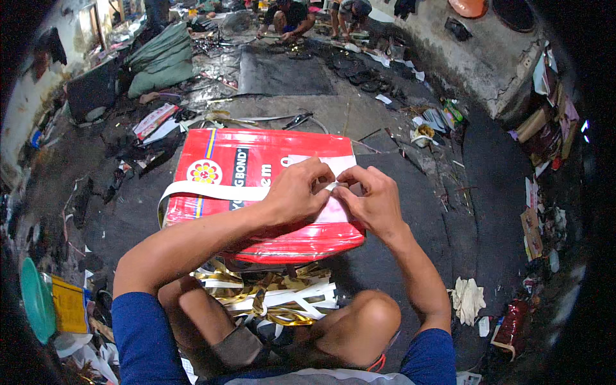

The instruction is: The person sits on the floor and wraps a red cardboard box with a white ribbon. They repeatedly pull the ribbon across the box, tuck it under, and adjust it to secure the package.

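Note:
A red rectangular tin lies on its side in front of my crossed legs. Across its upper face runs a white strip, one end curling over the tin's left edge. My left hand pinches the strip near its right end. Fingertip to fingertip with it, my right hand pinches the same end between thumb and forefinger. Under my hands a pale pink patch covers the tin's right part. A bundle of gold and white strips sits between the tin and my legs.
Dark mats cover much of the floor. Scraps and paper lie at the far left, a crumpled cream cloth at the right. A green basin stands at the lower left. Two people crouch at the back.

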Demonstrator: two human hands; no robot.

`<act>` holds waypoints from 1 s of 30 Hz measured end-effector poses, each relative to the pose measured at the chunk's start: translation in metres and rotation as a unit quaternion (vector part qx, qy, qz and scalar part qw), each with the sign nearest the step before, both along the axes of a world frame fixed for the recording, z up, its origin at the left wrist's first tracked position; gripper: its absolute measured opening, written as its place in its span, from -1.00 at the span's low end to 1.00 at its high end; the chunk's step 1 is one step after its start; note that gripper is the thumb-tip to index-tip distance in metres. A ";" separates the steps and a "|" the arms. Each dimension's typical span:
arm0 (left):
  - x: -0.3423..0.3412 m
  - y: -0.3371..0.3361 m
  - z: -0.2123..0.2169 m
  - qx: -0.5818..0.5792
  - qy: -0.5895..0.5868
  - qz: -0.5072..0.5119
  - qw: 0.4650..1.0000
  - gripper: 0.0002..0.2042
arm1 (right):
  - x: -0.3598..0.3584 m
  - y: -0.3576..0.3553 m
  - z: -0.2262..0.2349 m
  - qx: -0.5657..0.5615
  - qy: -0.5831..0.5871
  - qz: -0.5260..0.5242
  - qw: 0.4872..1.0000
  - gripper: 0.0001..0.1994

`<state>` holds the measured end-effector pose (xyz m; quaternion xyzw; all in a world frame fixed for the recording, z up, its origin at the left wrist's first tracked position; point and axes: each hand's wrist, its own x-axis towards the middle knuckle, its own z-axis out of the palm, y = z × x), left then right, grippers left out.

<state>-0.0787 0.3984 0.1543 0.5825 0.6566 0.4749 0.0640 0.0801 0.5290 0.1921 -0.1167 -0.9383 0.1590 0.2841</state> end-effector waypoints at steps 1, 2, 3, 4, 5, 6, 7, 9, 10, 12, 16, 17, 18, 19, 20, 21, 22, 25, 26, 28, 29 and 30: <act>0.002 -0.001 0.000 0.007 0.016 0.007 1.000 -0.79 | 0.002 -0.001 0.001 0.033 0.009 0.012 0.999 -0.80; 0.005 -0.001 -0.001 0.014 0.032 0.014 0.999 -0.79 | 0.004 -0.002 0.002 0.033 0.011 0.014 0.999 -0.84; 0.006 0.000 0.003 0.023 0.054 0.018 0.998 -0.80 | 0.006 0.001 0.003 0.043 0.017 0.020 0.999 -0.84; 0.007 0.000 0.005 0.017 0.057 0.019 0.998 -0.81 | 0.009 0.003 0.003 0.052 0.023 0.026 0.998 -0.84; 0.009 -0.002 0.007 0.011 0.060 0.020 0.998 -0.82 | 0.012 0.006 0.002 0.061 0.029 0.033 0.997 -0.84; 0.010 -0.003 0.010 0.010 0.068 0.021 0.997 -0.84 | 0.013 0.008 0.003 0.060 0.023 0.039 0.997 -0.84; 0.011 -0.002 0.010 0.024 0.076 0.018 0.997 -0.85 | 0.015 0.009 0.004 0.058 0.016 0.045 0.997 -0.84; 0.012 -0.002 0.008 0.054 0.094 0.015 0.994 -0.87 | 0.017 0.011 0.004 0.069 0.008 0.061 0.996 -0.85; 0.012 -0.002 0.007 0.048 0.116 0.018 0.992 -0.88 | 0.016 0.012 0.004 0.081 0.006 0.071 0.994 -0.85; 0.010 -0.003 0.006 0.061 0.150 0.003 0.987 -0.87 | 0.017 0.011 0.005 0.109 -0.006 0.088 0.990 -0.86; 0.009 0.000 0.000 0.064 0.113 -0.015 0.991 -0.89 | 0.017 0.012 0.008 0.098 -0.055 0.100 0.989 -0.82; 0.009 0.001 -0.002 0.065 0.091 -0.017 0.994 -0.90 | 0.017 0.015 0.011 0.071 -0.061 0.109 0.990 -0.82; 0.006 0.004 0.000 0.044 0.028 -0.022 0.998 -0.89 | 0.016 0.019 0.014 0.043 -0.062 0.116 0.990 -0.82; 0.006 0.006 0.000 0.039 0.015 -0.020 0.999 -0.89 | 0.016 0.022 0.016 0.016 -0.062 0.124 0.990 -0.82; 0.008 0.006 -0.001 0.035 0.003 -0.018 0.999 -0.88 | 0.017 0.024 0.014 0.000 -0.049 0.129 0.990 -0.82; 0.007 0.006 -0.001 0.029 -0.006 -0.016 0.999 -0.87 | 0.016 0.026 0.011 -0.017 -0.033 0.136 0.990 -0.82; 0.005 0.006 -0.001 0.039 -0.002 -0.018 0.999 -0.87 | 0.015 0.025 0.009 -0.033 -0.016 0.143 0.989 -0.82; 0.002 0.003 -0.002 0.023 0.011 -0.011 1.000 -0.84 | 0.016 0.017 0.007 -0.043 -0.016 0.109 0.993 -0.81; 0.001 0.003 -0.001 0.028 0.011 -0.017 0.999 -0.84 | 0.016 0.018 0.006 -0.039 0.000 0.110 0.993 -0.82; 0.004 0.002 -0.001 0.036 0.001 -0.027 0.999 -0.84 | 0.018 0.016 0.001 -0.041 0.020 0.098 0.994 -0.83; 0.003 0.002 0.001 0.038 0.012 -0.027 0.999 -0.85 | 0.018 0.015 0.001 -0.041 0.031 0.092 0.994 -0.83; 0.003 0.002 -0.001 0.036 0.020 -0.026 0.999 -0.85 | 0.018 0.014 -0.002 -0.052 0.042 0.086 0.994 -0.84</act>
